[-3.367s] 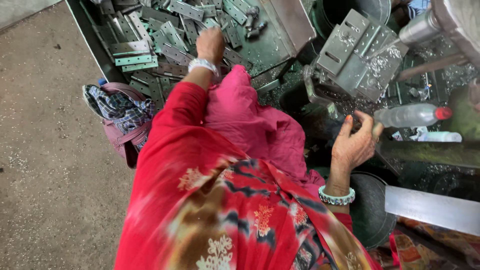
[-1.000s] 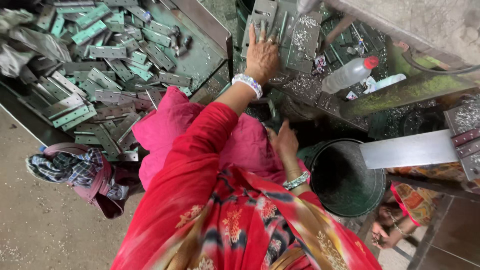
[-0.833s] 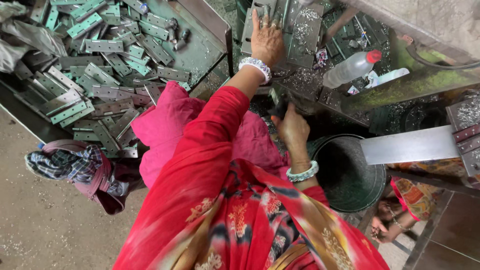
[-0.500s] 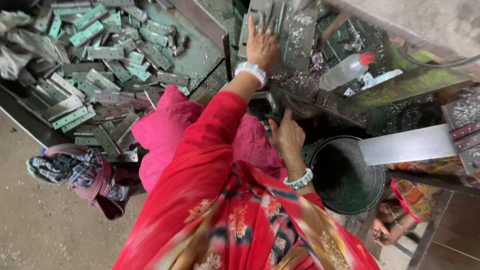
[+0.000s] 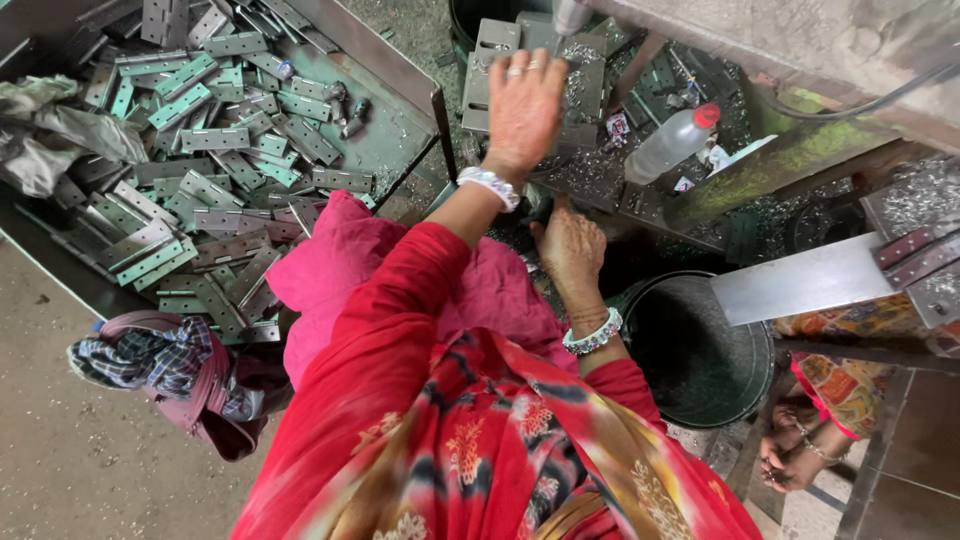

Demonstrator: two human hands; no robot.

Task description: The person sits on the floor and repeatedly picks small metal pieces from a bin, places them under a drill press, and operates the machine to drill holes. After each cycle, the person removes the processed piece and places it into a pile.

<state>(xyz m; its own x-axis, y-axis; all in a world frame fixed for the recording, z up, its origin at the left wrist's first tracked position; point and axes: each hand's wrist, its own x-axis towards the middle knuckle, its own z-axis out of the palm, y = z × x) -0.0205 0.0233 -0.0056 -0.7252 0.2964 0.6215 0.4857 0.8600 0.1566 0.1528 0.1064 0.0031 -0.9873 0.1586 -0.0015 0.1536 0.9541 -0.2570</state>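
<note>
My left hand lies flat on a grey slotted metal plate on the machine table, under a steel spindle. The fingers wear rings and rest on the plate; I see nothing gripped in them. My right hand is lower, at the dark front edge of the table, with its fingers pointing up. What it touches is hidden in shadow. To the left is a green tray heaped with several grey metal hinges.
A plastic bottle with a red cap lies on the table among metal shavings. A dark bucket sits under a flat steel sheet. A checked cloth bag lies on the floor. Another person's hands show at the lower right.
My left hand moved from the hinge tray over to the slotted plate on the machine table. My right hand left the spot near the bottle and dropped to the table's front edge.
</note>
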